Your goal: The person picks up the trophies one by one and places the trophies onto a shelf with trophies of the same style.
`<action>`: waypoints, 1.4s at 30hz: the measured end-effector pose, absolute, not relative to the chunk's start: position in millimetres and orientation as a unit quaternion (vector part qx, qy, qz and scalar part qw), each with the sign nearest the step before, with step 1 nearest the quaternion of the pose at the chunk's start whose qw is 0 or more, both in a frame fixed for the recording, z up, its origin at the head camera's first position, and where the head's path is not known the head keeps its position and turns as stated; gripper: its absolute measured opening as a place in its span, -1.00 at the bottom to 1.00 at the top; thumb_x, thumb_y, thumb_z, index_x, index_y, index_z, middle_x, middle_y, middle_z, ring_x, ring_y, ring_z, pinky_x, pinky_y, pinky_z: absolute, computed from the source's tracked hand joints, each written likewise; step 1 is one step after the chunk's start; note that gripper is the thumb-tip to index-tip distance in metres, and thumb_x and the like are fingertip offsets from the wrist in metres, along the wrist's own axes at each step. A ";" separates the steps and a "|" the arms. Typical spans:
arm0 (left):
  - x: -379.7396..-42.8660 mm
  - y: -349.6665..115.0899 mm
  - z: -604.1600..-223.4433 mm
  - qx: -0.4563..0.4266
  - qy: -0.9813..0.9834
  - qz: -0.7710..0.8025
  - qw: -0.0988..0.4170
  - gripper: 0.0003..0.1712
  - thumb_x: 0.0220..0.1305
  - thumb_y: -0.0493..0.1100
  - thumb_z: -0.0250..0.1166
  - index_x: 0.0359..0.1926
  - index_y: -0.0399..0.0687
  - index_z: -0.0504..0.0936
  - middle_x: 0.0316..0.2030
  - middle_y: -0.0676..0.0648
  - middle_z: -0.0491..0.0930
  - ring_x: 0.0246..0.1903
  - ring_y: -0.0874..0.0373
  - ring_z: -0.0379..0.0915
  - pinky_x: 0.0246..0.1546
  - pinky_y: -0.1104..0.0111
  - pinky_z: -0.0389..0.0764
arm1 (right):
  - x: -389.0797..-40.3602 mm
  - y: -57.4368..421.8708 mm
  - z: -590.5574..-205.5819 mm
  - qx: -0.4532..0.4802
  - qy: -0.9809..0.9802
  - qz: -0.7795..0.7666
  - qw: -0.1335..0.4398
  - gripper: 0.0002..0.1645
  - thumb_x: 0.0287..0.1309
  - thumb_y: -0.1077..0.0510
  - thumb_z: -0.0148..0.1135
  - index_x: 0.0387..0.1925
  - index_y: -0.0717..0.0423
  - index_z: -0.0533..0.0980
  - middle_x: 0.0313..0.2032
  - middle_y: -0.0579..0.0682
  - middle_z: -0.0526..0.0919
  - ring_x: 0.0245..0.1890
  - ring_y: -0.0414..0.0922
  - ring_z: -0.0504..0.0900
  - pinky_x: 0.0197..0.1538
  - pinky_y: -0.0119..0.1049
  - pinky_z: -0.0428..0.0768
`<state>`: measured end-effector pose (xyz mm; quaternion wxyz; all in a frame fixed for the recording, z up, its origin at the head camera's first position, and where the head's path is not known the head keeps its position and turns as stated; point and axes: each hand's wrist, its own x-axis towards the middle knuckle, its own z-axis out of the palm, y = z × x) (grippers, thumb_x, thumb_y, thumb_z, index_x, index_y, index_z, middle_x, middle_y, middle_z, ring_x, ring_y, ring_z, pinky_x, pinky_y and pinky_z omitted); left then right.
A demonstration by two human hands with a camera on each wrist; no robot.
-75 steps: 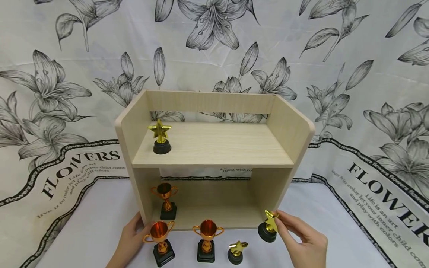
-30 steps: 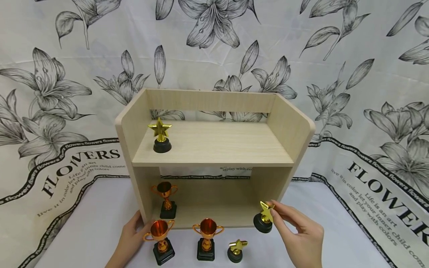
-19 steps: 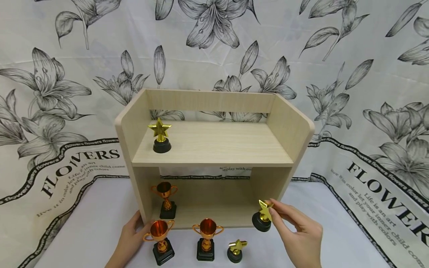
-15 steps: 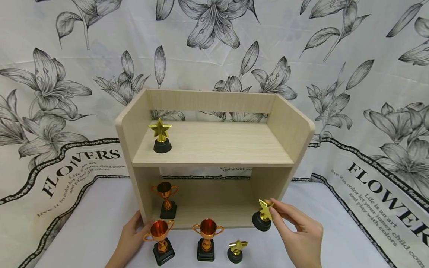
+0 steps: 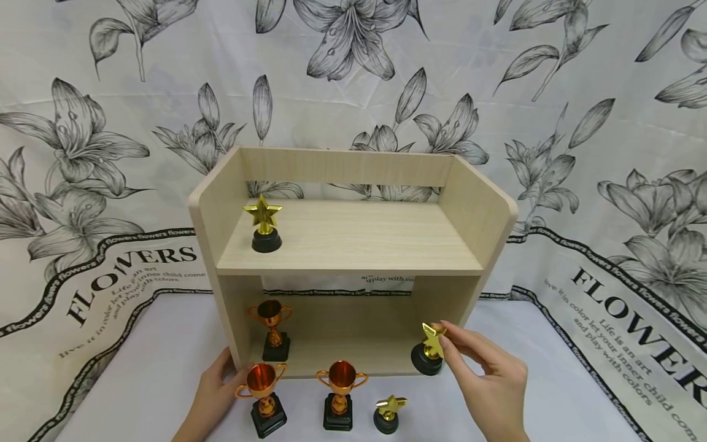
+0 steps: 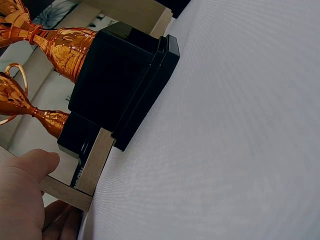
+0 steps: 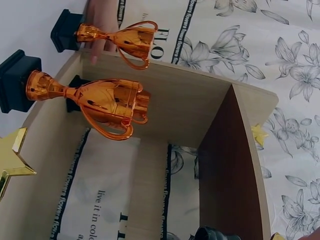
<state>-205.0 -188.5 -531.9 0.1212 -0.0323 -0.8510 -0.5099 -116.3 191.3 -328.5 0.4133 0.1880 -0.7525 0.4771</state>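
At four o'clock in the head view, a person's right hand pinches a gold star trophy by its star, apparently to leave the tilted black base free, near the right front corner of the lower compartment. At seven o'clock, the left hand grips the side panel of the wooden shelf, probably to steady it. Toward six o'clock, a copper cup, a second cup and another star stand on the bench, seemingly for easy reach.
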 end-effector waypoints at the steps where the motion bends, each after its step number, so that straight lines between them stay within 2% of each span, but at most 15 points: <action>1: -205.1 -188.6 -532.1 -0.032 -0.851 -0.511 0.121 -0.33 0.24 -0.02 0.27 0.29 -0.19 0.30 0.13 -0.27 0.47 0.05 -0.16 0.46 0.07 -0.06 0.41 | -117.8 191.9 -329.8 0.192 -0.751 0.476 0.416 -0.58 -0.25 0.69 0.27 -0.25 0.40 0.62 -0.31 0.21 0.70 -0.31 -0.29 0.68 -0.23 -0.54 0.58; 17: -205.3 -189.4 -532.0 -0.030 -0.849 -0.515 0.112 -0.31 0.24 0.03 0.25 0.30 -0.17 0.29 0.14 -0.29 0.45 0.07 -0.18 0.44 0.07 -0.10 0.40 | -130.9 194.0 -333.4 0.203 -0.753 0.462 0.423 -0.57 -0.27 0.66 0.31 -0.24 0.37 0.63 -0.32 0.21 0.70 -0.33 -0.28 0.69 -0.23 -0.53 0.59; 33: -205.3 -188.8 -531.3 -0.031 -0.851 -0.511 0.116 -0.34 0.25 -0.01 0.26 0.28 -0.17 0.31 0.13 -0.30 0.46 0.06 -0.19 0.45 0.08 -0.12 0.38 | -126.8 173.3 -307.7 0.258 -0.724 0.475 0.427 -0.62 -0.26 0.68 0.27 -0.27 0.44 0.61 -0.37 0.27 0.68 -0.36 -0.25 0.69 -0.26 -0.52 0.60; 42: -207.2 -188.9 -529.2 -0.013 -0.855 -0.511 0.082 -0.27 0.26 0.09 0.22 0.33 -0.12 0.24 0.19 -0.27 0.41 0.09 -0.16 0.41 0.10 -0.12 0.36 | -130.6 167.1 -305.8 0.278 -0.708 0.490 0.426 -0.64 -0.24 0.67 0.26 -0.28 0.47 0.60 -0.38 0.28 0.68 -0.41 -0.17 0.70 -0.28 -0.51 0.60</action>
